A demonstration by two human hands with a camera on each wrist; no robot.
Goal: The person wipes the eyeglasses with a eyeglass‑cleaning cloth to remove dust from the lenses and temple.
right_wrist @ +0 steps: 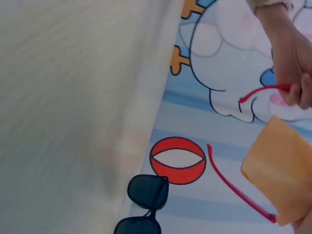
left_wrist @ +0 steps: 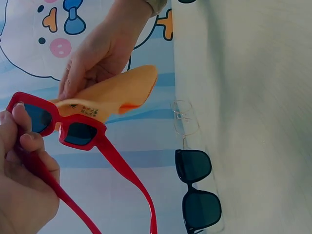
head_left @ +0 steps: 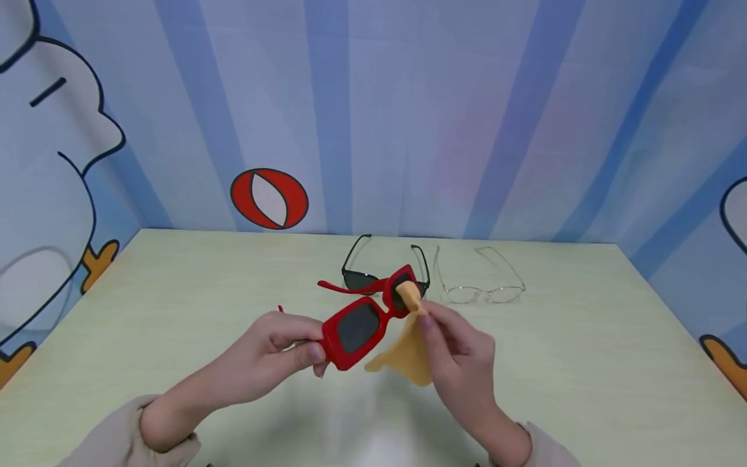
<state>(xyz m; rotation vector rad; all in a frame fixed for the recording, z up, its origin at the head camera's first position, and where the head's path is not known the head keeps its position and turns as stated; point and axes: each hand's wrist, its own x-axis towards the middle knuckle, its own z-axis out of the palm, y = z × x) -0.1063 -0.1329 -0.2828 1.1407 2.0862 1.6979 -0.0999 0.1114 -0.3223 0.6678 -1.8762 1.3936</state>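
Observation:
My left hand [head_left: 268,350] pinches a pair of red-framed sunglasses [head_left: 358,327] by one end, thumb in front, near the hinge. Its dark rectangular lenses face me at a tilt in the head view, above the table. Between thumb and fingers, my right hand [head_left: 467,357] holds a yellow-orange cloth [head_left: 408,353]. A fold of that cloth lies against the far lens, and the rest hangs down. The left wrist view shows the cloth [left_wrist: 117,92] spread behind the red frame, with small dark print on it. Both red temples [right_wrist: 239,190] stick out unfolded in the right wrist view.
Black sunglasses [head_left: 358,280] lie on the pale table [head_left: 583,350] behind the red pair, partly covered by it. To their right are thin wire-framed eyeglasses [head_left: 504,294], temples unfolded. A blue striped backdrop [head_left: 397,130] with cartoon figures rises at the table's back edge.

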